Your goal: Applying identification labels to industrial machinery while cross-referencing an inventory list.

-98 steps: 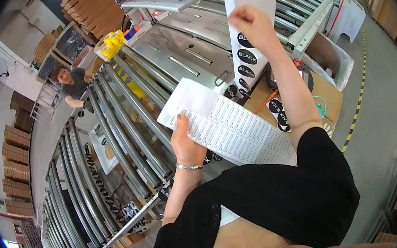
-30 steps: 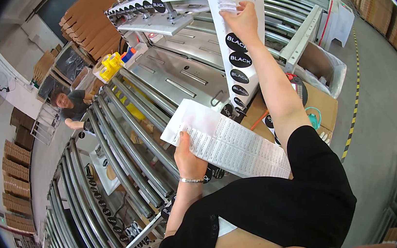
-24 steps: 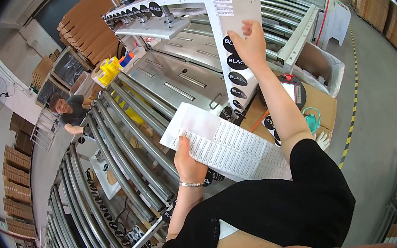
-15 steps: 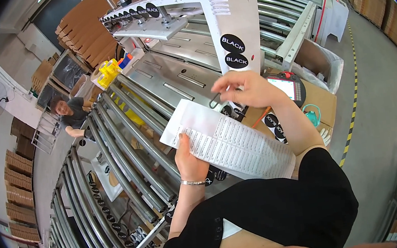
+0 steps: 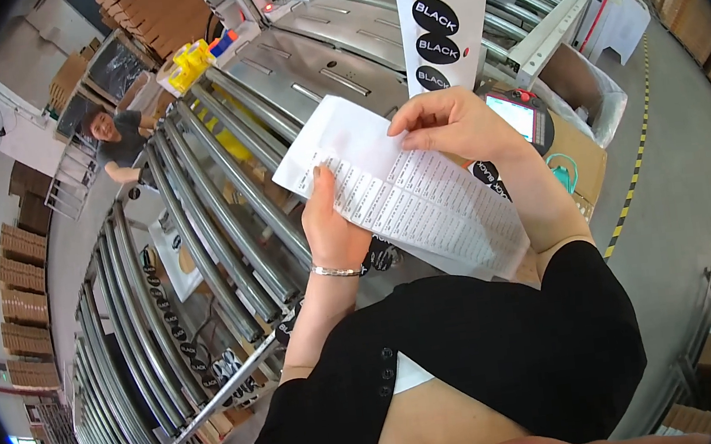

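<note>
My left hand is closed on the left side of a white label sheet, with its thumb lying on top. Rows of small printed labels cover most of the sheet, while its far left part is bare backing. Over the sheet's far edge, my right hand has its thumb and fingertips drawn together. They reach the paper beside the bare backing; whether a label is between them is too small to tell. The sheet hangs tilted in front of my chest.
Roller conveyors run along the left. A white post with round black stickers stands ahead, beside a handheld screen device on cardboard. Yellow tape rolls sit at the back. A co-worker stands across the rollers at left.
My right hand has come down and left from beyond the sheet onto its far edge, its fingers closing together. My left hand keeps its hold. The whole view has tilted slightly downward.
</note>
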Demonstrator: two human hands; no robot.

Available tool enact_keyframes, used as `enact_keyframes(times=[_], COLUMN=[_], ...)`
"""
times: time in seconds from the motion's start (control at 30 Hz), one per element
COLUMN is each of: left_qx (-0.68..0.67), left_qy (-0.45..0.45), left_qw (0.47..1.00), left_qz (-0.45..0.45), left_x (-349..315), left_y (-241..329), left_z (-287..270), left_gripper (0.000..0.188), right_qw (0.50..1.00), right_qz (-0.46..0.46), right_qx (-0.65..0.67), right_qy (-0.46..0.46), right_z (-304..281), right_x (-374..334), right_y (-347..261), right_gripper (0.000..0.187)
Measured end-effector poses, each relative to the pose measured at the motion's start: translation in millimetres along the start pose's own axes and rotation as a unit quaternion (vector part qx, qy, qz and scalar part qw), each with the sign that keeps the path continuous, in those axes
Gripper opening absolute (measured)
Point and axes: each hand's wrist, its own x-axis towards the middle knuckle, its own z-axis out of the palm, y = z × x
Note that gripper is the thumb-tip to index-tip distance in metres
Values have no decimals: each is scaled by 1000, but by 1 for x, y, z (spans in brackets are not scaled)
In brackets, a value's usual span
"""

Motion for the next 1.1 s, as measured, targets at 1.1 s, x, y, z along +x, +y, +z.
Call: enact_keyframes(times=[1.1], left_qx=[-46], left_qy=[5], left_qw=[999], left_qz=[20], left_x=[9], left_y=[-8], left_z=[-18], left_gripper=[39], right_qw=[912], right_qz=[-198], right_qx=[-353], right_qy=[68], right_z=[13], right_x=[-22], right_y=[-19], right_gripper=[11])
